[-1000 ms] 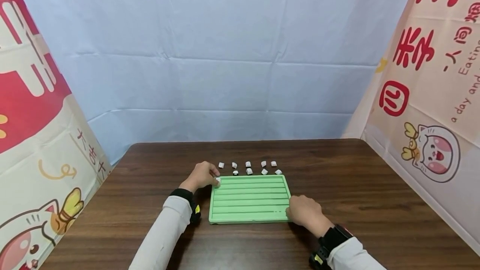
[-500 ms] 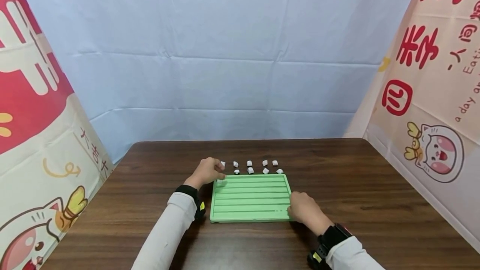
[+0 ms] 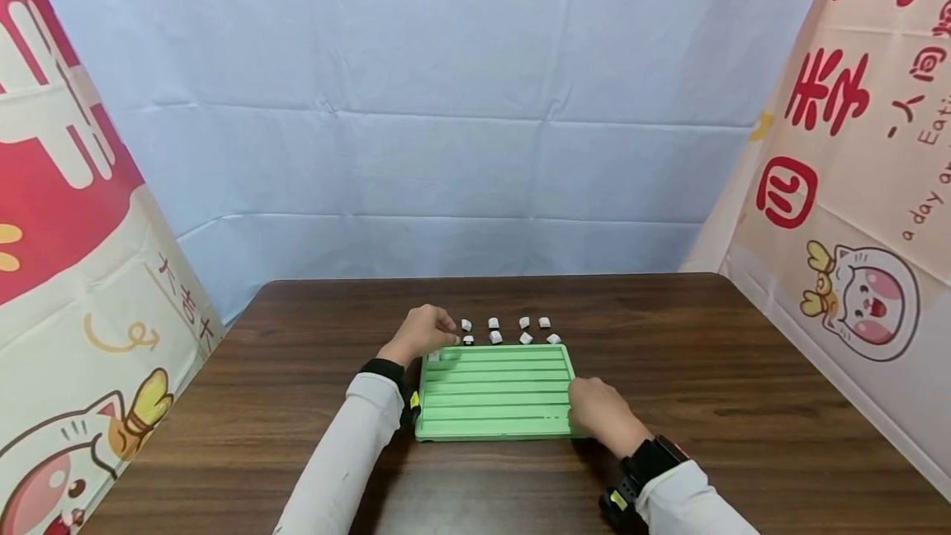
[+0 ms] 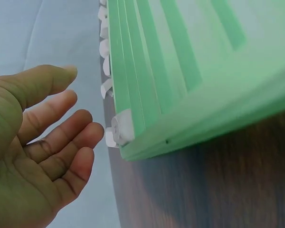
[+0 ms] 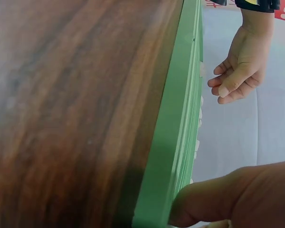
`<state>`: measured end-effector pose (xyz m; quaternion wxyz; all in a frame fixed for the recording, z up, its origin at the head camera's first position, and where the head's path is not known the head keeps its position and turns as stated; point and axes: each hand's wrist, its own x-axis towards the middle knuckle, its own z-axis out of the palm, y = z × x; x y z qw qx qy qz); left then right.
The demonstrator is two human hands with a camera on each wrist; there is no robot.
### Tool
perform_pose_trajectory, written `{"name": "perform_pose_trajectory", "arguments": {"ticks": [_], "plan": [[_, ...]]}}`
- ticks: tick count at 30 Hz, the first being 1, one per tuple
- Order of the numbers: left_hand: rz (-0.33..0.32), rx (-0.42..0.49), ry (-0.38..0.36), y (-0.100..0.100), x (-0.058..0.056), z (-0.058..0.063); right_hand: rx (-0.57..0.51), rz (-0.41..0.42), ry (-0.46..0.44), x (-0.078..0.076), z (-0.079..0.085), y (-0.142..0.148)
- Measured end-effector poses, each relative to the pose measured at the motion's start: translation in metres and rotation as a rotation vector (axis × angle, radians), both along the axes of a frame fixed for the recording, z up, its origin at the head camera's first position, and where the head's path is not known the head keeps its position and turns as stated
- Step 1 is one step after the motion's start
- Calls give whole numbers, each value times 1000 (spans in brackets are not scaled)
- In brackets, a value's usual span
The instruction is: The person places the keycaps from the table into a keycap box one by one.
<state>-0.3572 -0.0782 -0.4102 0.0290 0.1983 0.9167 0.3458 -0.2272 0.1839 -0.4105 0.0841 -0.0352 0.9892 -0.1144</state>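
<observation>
A green ridged tray (image 3: 496,393) lies on the table. One small white block (image 4: 123,127) sits in its far left corner, in the top groove. My left hand (image 3: 422,332) hovers just past that corner, beside the loose white blocks; in the left wrist view its fingers (image 4: 61,137) are loosely bent, with nothing between them and the thumb. At the tray's right edge, my right hand (image 3: 605,415) grips the rim, and the right wrist view shows its thumb (image 5: 204,202) against the tray's side. The other right fingers are mostly hidden.
Several small white blocks (image 3: 495,338) stand in two rows just beyond the tray's far edge. The brown wooden table (image 3: 223,403) reaches back to a pale blue cloth (image 3: 446,122), with printed cloths (image 3: 854,304) at the sides.
My left hand has let go of the white block in the tray's corner and moved right and away, toward the left end of the block rows. The right hand stays on the tray's edge.
</observation>
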Motion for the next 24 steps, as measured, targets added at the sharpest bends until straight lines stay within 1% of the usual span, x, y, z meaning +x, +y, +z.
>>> {"name": "perform_pose_trajectory", "arguments": {"ticks": [4, 10, 13, 16, 20, 24], "plan": [[-7, -4, -16, 3, -3, -1, 22, -8, -52, -3, 1, -2], [-9, -1, -44, 10, -4, -3, 45, -10, -74, -6, 3, -4], [-3, -14, -43, 16, -5, -4, 50, -8, -78, -6, 4, -4], [-11, -26, -19, 21, -7, -5, 47, -1, -74, -5, 4, -4], [-29, -40, 7, 29, -7, -2, 31, -2, -83, -5, 6, -3], [-20, -77, -4, 37, -6, 1, 20, 7, -88, -4, 7, -3]]}}
